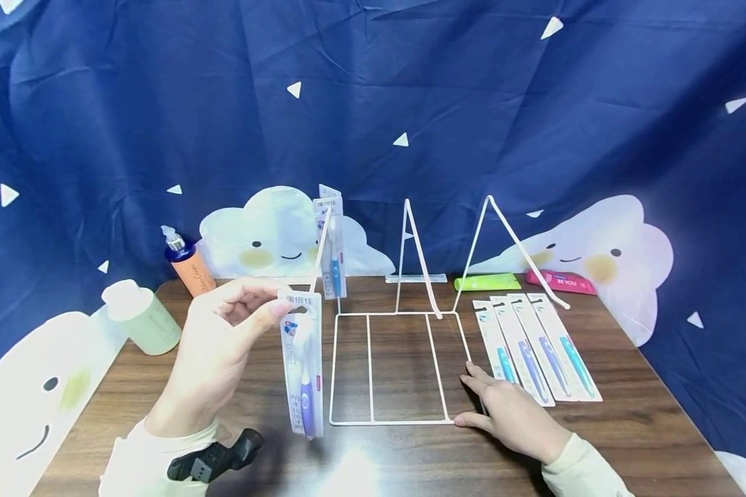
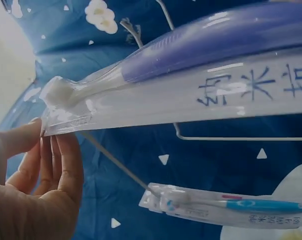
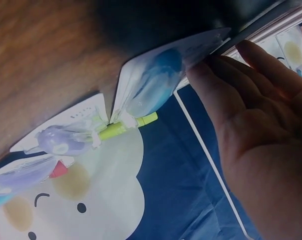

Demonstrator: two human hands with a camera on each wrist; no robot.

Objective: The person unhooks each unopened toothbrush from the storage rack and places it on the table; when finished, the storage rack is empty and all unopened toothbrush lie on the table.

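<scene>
Two hands work low over a dark brown wooden table [image 1: 628, 428]. At seven o'clock the left hand [image 1: 214, 359] pinches the top edge of a purple toothbrush in a clear blister pack [image 1: 302, 366] between thumb and fingertips [image 2: 66, 165]; the pack hangs upright just above the table, just left of a white wire rack [image 1: 394, 366]. At five o'clock the right hand [image 1: 512, 414] lies flat with straight fingers on the wood, touching the near right corner of the rack's flat base.

Just right of that hand, at three o'clock, four packaged blue and purple toothbrushes [image 1: 537, 348] lie side by side in a row. The rack's thin dividers rise tilted toward twelve o'clock, and a packaged blue toothbrush [image 1: 332, 252] leans upright against the leftmost one.

Farther back, at nine o'clock, a pale green cylindrical bottle [image 1: 139, 317] lies tilted near the table's left edge, with an orange pump bottle with a blue cap [image 1: 189, 266] behind it. At one o'clock, a lime green tube [image 1: 486, 281] and a pink tube [image 1: 559, 281] lie near the far edge. Behind everything hangs a navy blue fabric backdrop with white triangles and smiling clouds [image 1: 410, 103].
</scene>
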